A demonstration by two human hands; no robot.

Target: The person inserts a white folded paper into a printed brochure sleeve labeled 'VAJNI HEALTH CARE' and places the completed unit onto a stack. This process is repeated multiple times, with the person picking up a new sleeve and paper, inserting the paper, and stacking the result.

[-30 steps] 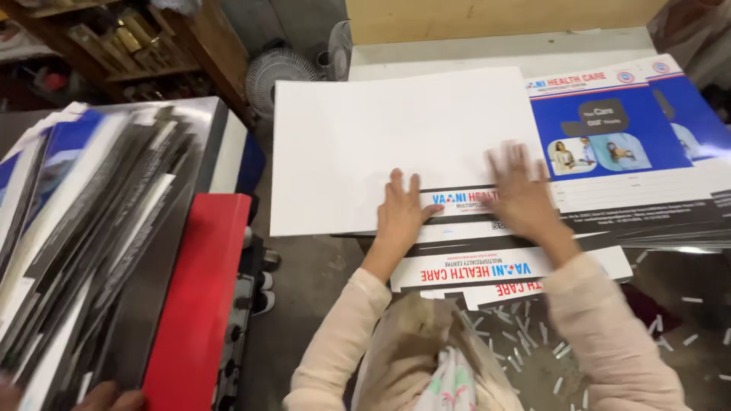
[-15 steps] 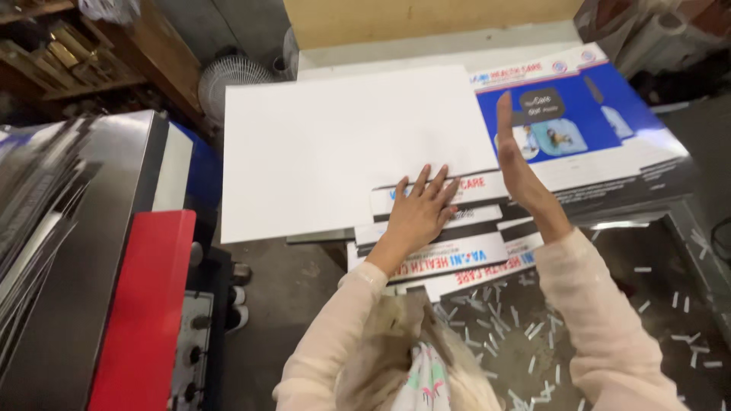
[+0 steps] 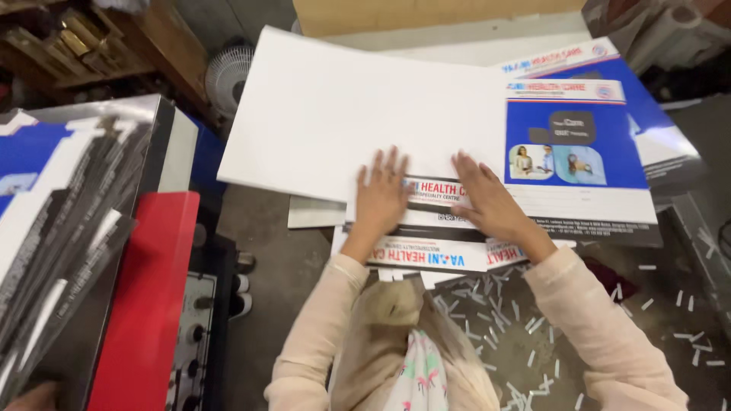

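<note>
Printed sheets [image 3: 426,228], a stack w/ blue-and-white covers, lie fanned at the near edge of the worktable [image 3: 304,251], under a big white sheet [image 3: 343,114] and a blue cover sheet [image 3: 579,152]. Left hand [image 3: 381,198] lies flat on the stack, fingers spread, palm down. Right hand [image 3: 491,202] rests just beside it, fingers spread too, pressing the sheets; nothing pinched. Paper scraps [image 3: 518,327] litter the surface below. Red machine [image 3: 145,304] stands at left.
</note>
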